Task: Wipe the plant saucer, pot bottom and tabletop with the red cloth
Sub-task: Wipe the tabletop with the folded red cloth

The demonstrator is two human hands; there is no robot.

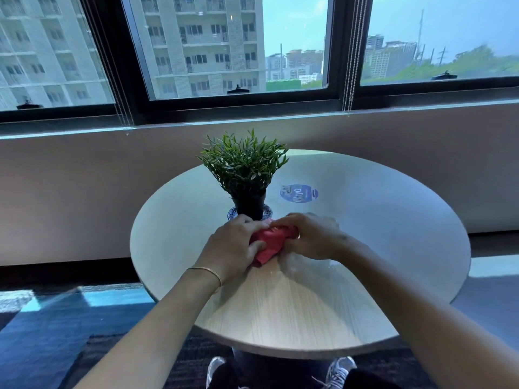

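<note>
A red cloth (271,242) is bunched between both hands over the middle of the round tabletop (393,234). My left hand (234,244) grips its left side and my right hand (311,237) grips its right side. Just beyond my hands stands a green leafy plant (243,164) in a black pot (248,204). The pot sits upright on a blue-and-white patterned saucer (232,213), whose rim shows on either side of the pot. The front of the saucer is hidden behind my hands.
A round blue sticker (298,193) lies on the table right of the pot. A wall and a window sill run behind the table. My shoes (337,372) show under the near table edge on dark carpet.
</note>
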